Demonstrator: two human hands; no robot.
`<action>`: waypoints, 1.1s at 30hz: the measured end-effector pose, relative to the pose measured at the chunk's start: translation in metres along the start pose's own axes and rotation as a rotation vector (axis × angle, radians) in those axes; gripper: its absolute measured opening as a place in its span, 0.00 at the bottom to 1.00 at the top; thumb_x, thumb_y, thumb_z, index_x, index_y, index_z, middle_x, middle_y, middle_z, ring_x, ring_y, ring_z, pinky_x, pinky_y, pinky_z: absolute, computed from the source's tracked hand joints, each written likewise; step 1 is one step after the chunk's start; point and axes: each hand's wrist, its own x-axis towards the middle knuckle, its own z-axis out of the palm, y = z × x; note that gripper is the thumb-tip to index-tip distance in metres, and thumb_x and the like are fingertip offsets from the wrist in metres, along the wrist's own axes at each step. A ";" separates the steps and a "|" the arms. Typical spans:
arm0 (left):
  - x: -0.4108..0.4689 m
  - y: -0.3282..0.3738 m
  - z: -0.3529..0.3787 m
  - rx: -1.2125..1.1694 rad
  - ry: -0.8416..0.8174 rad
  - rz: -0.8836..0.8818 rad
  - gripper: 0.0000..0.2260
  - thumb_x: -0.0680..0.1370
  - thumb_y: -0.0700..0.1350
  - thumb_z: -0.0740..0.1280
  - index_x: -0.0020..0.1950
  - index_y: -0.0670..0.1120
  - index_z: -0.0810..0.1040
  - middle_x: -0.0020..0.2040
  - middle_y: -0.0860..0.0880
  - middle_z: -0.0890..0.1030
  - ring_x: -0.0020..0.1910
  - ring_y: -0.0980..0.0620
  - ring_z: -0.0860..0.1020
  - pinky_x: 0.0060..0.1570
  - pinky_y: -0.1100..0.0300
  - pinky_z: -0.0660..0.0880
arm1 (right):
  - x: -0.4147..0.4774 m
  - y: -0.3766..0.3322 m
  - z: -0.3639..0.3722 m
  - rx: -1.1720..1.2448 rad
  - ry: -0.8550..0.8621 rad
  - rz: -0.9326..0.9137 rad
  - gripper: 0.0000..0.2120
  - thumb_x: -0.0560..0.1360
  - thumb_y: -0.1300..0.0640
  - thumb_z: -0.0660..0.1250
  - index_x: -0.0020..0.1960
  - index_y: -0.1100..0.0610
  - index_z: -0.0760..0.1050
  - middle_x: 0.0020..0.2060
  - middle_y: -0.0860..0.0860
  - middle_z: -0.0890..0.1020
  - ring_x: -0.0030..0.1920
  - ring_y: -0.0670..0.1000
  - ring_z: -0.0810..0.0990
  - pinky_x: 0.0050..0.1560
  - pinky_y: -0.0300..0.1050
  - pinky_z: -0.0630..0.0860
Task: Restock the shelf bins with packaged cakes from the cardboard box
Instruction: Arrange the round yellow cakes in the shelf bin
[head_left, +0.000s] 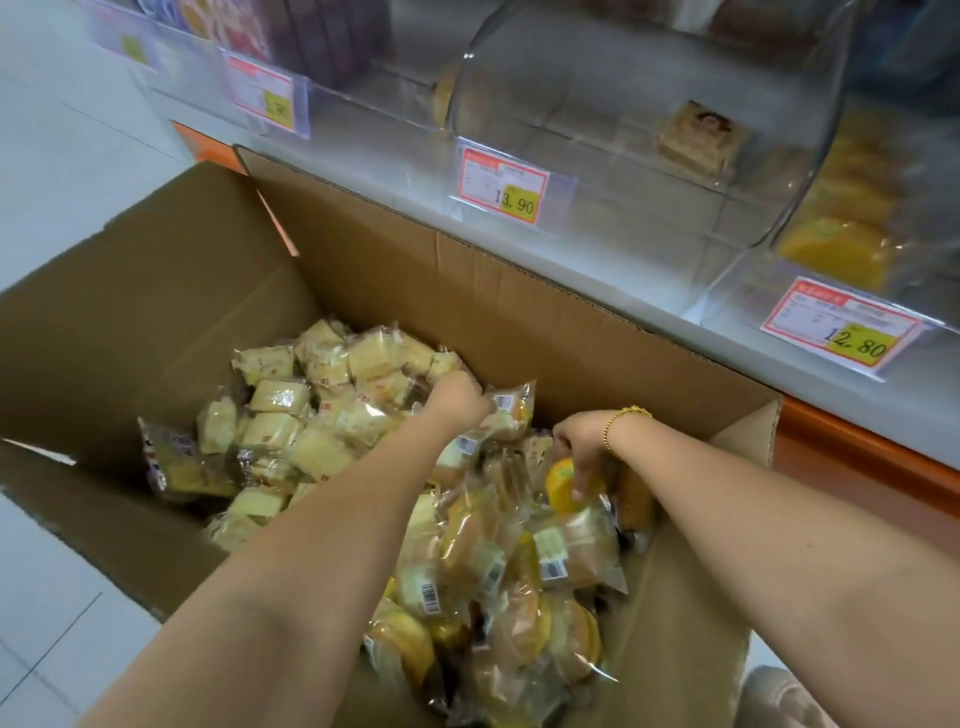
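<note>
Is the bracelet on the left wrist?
No, the bracelet sits on the wrist of the right hand, which grips a cake.

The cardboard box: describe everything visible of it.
The cardboard box is large, brown corrugated board, open at the top with its flaps spread. It stands on the pale tiled floor, its far flap rising in front of the shelf front. Inside lie wrapped cakes: pale square ones on the left, rounder golden ones on the right. Both hands reach in: the left hand among the packs, the right hand gripping a yellow cake.
</note>
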 end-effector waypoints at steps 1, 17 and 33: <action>0.003 0.010 0.005 -0.031 0.011 -0.017 0.12 0.78 0.46 0.67 0.38 0.43 0.70 0.34 0.48 0.71 0.39 0.47 0.73 0.39 0.57 0.70 | -0.006 0.001 -0.005 -0.017 0.002 -0.018 0.23 0.63 0.54 0.81 0.40 0.49 0.65 0.43 0.49 0.76 0.49 0.57 0.80 0.46 0.50 0.79; 0.009 0.024 0.071 0.125 0.175 -0.097 0.29 0.74 0.51 0.70 0.67 0.39 0.62 0.58 0.40 0.78 0.56 0.40 0.78 0.44 0.54 0.70 | -0.155 0.032 -0.010 0.265 0.722 -0.151 0.24 0.68 0.37 0.72 0.55 0.52 0.77 0.49 0.44 0.80 0.46 0.46 0.77 0.45 0.43 0.73; -0.008 0.018 0.069 0.133 0.119 -0.071 0.34 0.76 0.51 0.68 0.76 0.45 0.54 0.59 0.41 0.79 0.56 0.41 0.78 0.49 0.53 0.74 | -0.227 0.105 0.069 1.230 0.556 -0.325 0.24 0.65 0.48 0.73 0.57 0.60 0.78 0.48 0.55 0.85 0.49 0.54 0.84 0.54 0.51 0.80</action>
